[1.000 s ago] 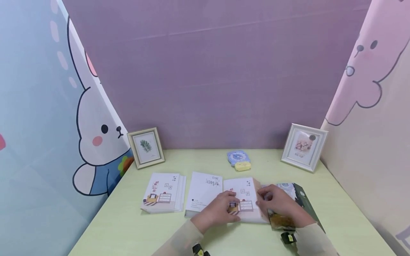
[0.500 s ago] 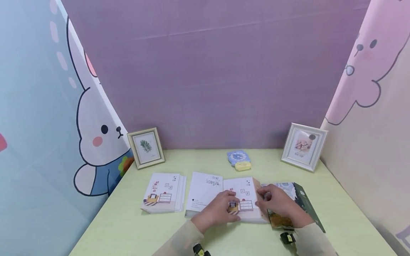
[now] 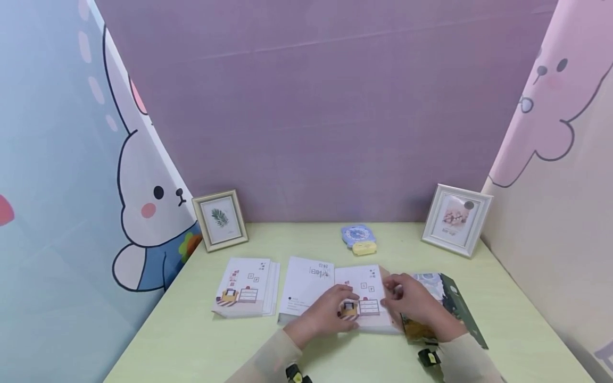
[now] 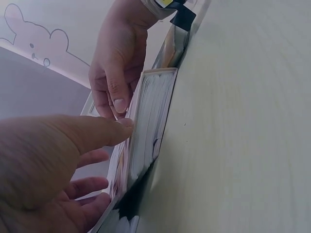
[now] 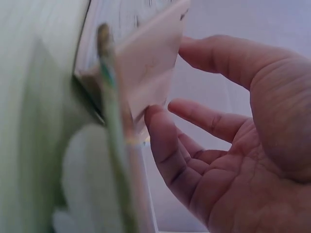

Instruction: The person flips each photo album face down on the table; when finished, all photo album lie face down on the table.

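Barely shifting, our relaxed left hand [image 3: 329, 311] rests on one book [image 3: 371, 304], our loose-fingered right hand [image 3: 415, 301] touches its right edge. Tabletop [image 3: 364, 361] runs nearer us; two picture frames [image 3: 220, 219] [image 3: 456, 220] stand beyond.

Beyond the left hand [image 3: 328, 311] and off to its left, a gold-framed leaf picture [image 3: 220, 218] is propped up on the pale worktop [image 3: 177, 346]; beyond the right hand [image 3: 416, 300] and to its right, a white-framed flower picture [image 3: 456, 219] is tilted likewise. Ahead, between the two hands, a round blue object [image 3: 357, 234] is seen, with a yellow block [image 3: 364, 248] at its near edge. Farther off, a purple backdrop [image 3: 306, 117] is flanked by a printed rabbit [image 3: 148, 197] leftward and a pink printed animal [image 3: 551, 111] rightward
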A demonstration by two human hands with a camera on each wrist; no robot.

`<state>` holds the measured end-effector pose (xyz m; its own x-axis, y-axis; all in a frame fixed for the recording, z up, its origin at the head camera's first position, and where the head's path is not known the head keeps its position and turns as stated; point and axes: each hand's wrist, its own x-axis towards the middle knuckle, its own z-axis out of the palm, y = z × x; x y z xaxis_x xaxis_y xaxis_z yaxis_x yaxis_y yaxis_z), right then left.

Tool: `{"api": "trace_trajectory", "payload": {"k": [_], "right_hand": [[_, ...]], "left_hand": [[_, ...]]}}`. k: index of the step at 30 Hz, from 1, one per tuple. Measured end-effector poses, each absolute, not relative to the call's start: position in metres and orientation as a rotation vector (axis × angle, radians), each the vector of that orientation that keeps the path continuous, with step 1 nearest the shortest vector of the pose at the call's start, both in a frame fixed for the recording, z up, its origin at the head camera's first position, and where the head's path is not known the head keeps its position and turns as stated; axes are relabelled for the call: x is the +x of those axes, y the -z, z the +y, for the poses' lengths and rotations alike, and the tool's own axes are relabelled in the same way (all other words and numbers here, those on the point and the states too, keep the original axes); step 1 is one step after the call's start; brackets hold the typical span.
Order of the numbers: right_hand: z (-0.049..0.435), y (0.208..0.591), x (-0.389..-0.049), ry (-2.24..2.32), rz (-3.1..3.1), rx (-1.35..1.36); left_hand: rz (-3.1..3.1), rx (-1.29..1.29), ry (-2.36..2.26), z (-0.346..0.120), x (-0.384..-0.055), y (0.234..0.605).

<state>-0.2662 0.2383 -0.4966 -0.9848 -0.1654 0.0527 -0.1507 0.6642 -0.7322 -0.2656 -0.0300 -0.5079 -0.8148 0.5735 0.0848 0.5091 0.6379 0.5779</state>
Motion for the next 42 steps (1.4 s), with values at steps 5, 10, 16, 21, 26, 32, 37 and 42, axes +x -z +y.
{"api": "trace_trajectory", "payload": {"k": [5, 10, 16, 21, 26, 32, 37, 42], "right_hand": [[0.228, 0.487, -0.267, 1.224, 2.882, -0.296], [0.215, 0.477, -0.270, 1.159, 2.905, -0.310], [0.199, 0.473, -0.274, 1.097, 2.906, -0.348], [0.187, 0.477, -0.281, 1.129, 2.869, -0.423], [0.173, 0.481, -0.283, 1.162, 2.795, -0.513], [0.155, 0.480, -0.281, 1.151, 2.720, -0.616], [0.142, 0.482, -0.283, 1.105, 2.699, -0.650], [0.129, 0.485, -0.286, 1.080, 2.701, -0.643]], "left_hand": [[2.736, 0.879, -1.059, -0.040, -0.268, 0.508], [2.710, 0.938, -1.192, -0.054, -0.271, 0.509], [2.730, 0.965, -1.257, -0.072, -0.273, 0.507], [2.764, 1.003, -1.321, -0.090, -0.278, 0.505], [2.803, 1.029, -1.410, -0.110, -0.282, 0.504], [2.824, 0.811, -1.525, -0.129, -0.288, 0.505], [2.760, 0.672, -1.689, -0.140, -0.291, 0.507], [2.675, 0.591, -1.834, -0.151, -0.296, 0.514]]}}
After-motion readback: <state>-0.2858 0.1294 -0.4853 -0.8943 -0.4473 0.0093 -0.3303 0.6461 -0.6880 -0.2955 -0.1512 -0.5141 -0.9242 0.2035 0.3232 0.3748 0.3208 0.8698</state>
